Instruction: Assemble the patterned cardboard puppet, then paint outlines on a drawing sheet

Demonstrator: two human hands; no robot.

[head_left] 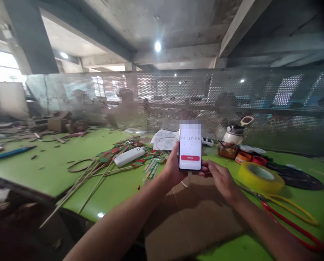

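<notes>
Phone stands above the cardboard, its screen facing you and reading 01:27:08. Your left hand grips its lower left side; your right hand is at its lower right corner, though whether it grips is unclear. To your right, a yellow tape roll and scissors lie on the green table.

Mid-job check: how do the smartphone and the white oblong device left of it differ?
The smartphone is held up in the left hand; the white oblong device lies among red and green pieces. The smartphone shows digits above a red bar on its lit face; the white oblong device shows plain casing. Both are elongated.
</notes>
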